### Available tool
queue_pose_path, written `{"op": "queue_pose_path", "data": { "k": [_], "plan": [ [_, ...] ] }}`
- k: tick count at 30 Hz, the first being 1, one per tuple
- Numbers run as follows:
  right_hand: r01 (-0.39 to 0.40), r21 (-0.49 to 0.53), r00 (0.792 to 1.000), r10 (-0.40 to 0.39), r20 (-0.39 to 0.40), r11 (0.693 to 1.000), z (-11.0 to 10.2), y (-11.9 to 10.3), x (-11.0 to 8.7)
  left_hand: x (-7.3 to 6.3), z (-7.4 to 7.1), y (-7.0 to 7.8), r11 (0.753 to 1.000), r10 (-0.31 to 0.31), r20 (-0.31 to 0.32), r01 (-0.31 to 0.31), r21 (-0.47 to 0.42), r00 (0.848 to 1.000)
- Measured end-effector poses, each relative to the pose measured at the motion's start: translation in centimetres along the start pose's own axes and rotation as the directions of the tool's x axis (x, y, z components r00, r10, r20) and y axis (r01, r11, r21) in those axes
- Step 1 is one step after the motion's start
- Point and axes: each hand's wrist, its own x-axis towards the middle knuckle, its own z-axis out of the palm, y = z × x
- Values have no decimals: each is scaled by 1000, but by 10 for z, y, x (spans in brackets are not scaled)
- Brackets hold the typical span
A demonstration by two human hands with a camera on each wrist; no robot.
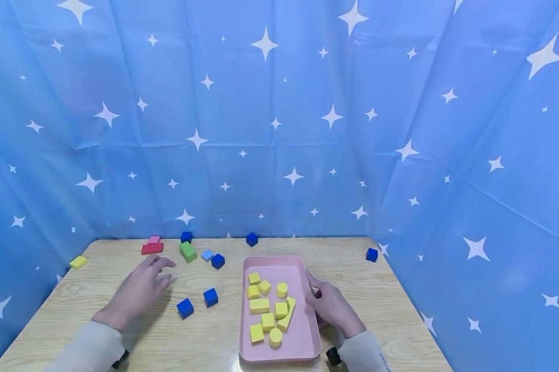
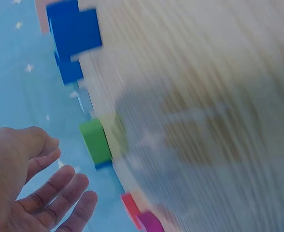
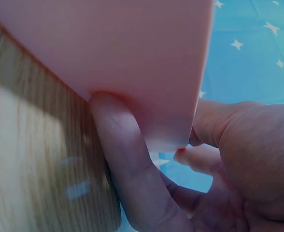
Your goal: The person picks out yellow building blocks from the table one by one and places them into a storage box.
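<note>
A pink tray stands at the front of the table, with several yellow blocks of different shapes lying in its left and middle part. My right hand grips the tray's right side. In the right wrist view, one finger presses low on the tray's outer wall, and the thumb is at the rim. On the left, my bare left hand hovers over the table, fingers loosely spread and holding nothing. Beyond its fingertips are a red block and a green block.
Two blue cubes lie between my left hand and the tray. Other blue cubes and a light blue block sit farther back. A yellow block lies at the left edge, a blue cube at the right. A starry curtain hangs behind.
</note>
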Motion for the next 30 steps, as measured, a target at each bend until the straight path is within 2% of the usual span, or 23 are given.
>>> {"op": "queue_pose_path", "data": {
  "k": [10, 18, 22, 26, 30],
  "plan": [
    [-17, 12, 1000, 17, 1, 1000, 2, 1, -1, -7, -24, -50, 994, -103, 4, 103, 47, 995],
    [-32, 6, 999, 32, -9, 999, 0, -3, -1, -14, -42, -100, 984, -168, 26, 166, 61, 985],
    [-17, 16, 1000, 18, -14, 1000, 0, -2, -1, -17, -44, -125, 977, -188, -17, 188, 100, 982],
    [-21, 6, 1000, 21, -10, 1000, 0, -1, 0, -21, -44, -145, 959, -256, -37, 259, 118, 966],
    [-26, 4, 1000, 26, 0, 1000, 0, -1, 0, -22, -45, -160, 932, -351, 8, 348, 100, 936]
  ]
}}
